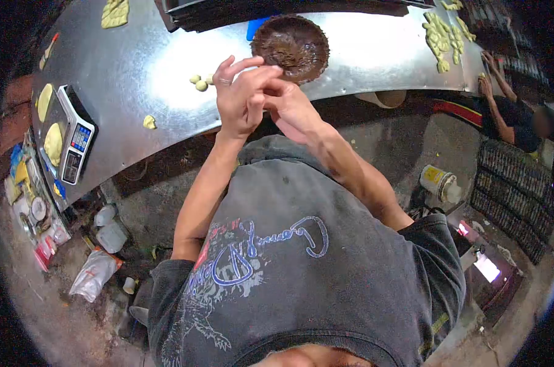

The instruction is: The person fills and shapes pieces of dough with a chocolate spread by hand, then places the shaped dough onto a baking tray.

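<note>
1. Small dough balls [201, 86] are set close together on the left; contact should be avoided.
2. The left hand [240, 101] is half-curled against the right hand [296, 111]; any grasped piece cannot be confirmed. Light, even fingertip pressure is advised.
3. Brown paste [287, 44] is held beyond, far side.

From here I see a faded charcoal T-shirt [289, 202] with blue script, red lettering and a pale grey graphic; silver-grey metal table [136, 67]; pale yellow dough [115, 13]; glossy dark brown filling [287, 52]; white scale [81, 131] with blue keys.
</note>
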